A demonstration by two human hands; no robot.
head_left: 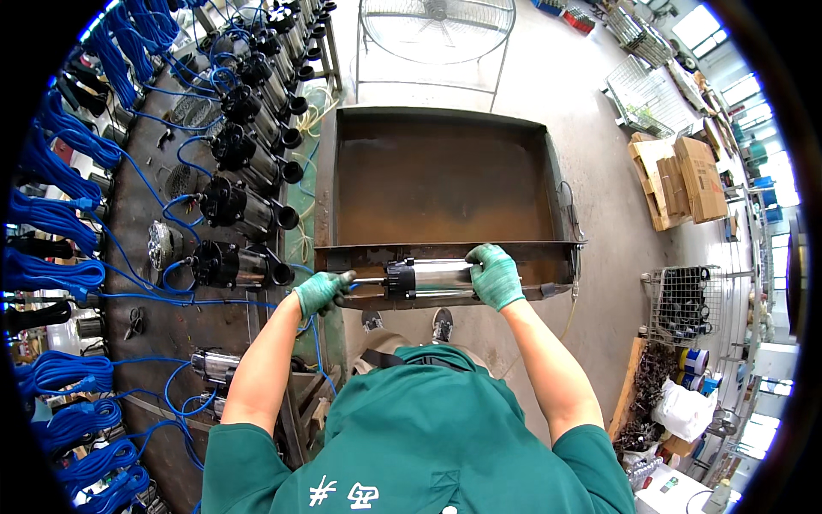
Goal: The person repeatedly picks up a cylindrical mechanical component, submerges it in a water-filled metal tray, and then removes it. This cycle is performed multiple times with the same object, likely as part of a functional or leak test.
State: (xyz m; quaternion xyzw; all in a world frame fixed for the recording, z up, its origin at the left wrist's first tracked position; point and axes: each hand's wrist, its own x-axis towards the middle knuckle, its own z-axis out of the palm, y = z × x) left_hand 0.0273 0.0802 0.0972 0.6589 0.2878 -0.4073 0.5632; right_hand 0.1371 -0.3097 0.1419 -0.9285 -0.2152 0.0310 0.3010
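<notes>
A shiny steel cylinder pump (pixel 432 278) with a black end cap lies across the near rim of a rusty brown metal tank (pixel 441 180). My right hand (pixel 495 276), in a green glove, grips its right end. My left hand (pixel 321 291), also gloved green, holds the thin rod or tool at the pump's left end, next to a blue cable. Both forearms reach forward from my green shirt.
To the left, a dark bench (pixel 171 325) carries a row of similar black-and-steel pumps (pixel 235 206) with coiled blue cables (pixel 51 223). A floor fan (pixel 437 30) stands beyond the tank. Cardboard boxes (pixel 676 180) and a wire basket (pixel 685 304) stand to the right.
</notes>
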